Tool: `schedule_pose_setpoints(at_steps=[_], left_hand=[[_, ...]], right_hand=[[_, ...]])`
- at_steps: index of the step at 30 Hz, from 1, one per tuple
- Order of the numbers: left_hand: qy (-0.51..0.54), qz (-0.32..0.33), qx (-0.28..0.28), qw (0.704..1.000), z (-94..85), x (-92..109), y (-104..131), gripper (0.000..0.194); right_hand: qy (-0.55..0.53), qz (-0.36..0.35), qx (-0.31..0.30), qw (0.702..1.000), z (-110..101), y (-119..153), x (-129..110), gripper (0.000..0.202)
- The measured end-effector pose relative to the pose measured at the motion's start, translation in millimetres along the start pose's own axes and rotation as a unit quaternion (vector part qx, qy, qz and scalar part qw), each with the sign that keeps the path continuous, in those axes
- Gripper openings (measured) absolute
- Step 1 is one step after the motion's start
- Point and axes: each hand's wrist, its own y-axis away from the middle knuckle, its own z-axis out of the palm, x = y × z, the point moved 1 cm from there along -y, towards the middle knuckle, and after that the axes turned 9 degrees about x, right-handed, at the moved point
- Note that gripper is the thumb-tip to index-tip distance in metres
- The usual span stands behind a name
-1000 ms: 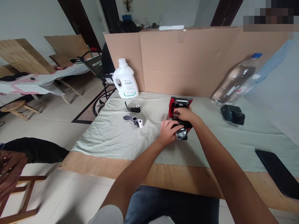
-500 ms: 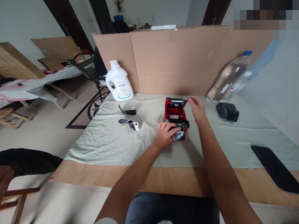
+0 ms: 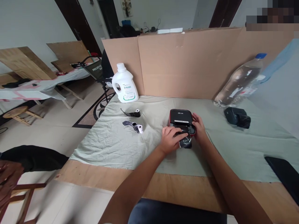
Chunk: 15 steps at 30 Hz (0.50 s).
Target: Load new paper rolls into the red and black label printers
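Observation:
A small red and black thermal printer (image 3: 181, 117) stands on the cloth in front of me, its black lid down. A shiny black strip (image 3: 185, 142) sticks out of its front and hangs toward me. My left hand (image 3: 171, 137) grips the printer's front left corner, its thumb lying over the black strip. Against the right side of the printer, my right hand (image 3: 199, 127) is closed round the edge near the lid. The inside of the printer is hidden.
Left of the printer lie a black-wrapped paper roll (image 3: 134, 114) and a white paper roll (image 3: 140, 128) with dark wrapping. A white detergent jug (image 3: 126, 84), a large water bottle (image 3: 239, 82), a black device (image 3: 237, 117) and a phone-like black slab (image 3: 283, 175) surround them. A cardboard screen (image 3: 187, 68) stands behind.
The printer's lid was up with the red inside showing; now it is down. My right hand has come down from the raised lid to the printer's right side. My left hand stays at the front.

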Motion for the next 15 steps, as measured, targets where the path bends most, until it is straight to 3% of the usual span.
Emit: schedule_pose_setpoints(at_steps=[3, 8, 11, 15], left_hand=[[-0.022, -0.068, 0.019, 0.997, -2.4, -4, -5, 0.041], [0.002, -0.189, 0.006, 0.982, -1.7, -15, -12, 0.074], [0.008, -0.215, -0.017, 0.977, 0.2, -20, -13, 0.077], [0.018, -0.206, -0.019, 0.978, 1.4, -20, -12, 0.074]], right_hand=[[-0.024, -0.004, -0.021, 0.999, 7, 5, 3, 0.069], [-0.035, 0.012, -0.030, 0.999, 10, 10, -4, 0.074], [-0.038, 0.031, -0.035, 0.998, 9, 9, -5, 0.076], [-0.042, 0.006, -0.035, 0.998, 8, 9, 2, 0.074]])
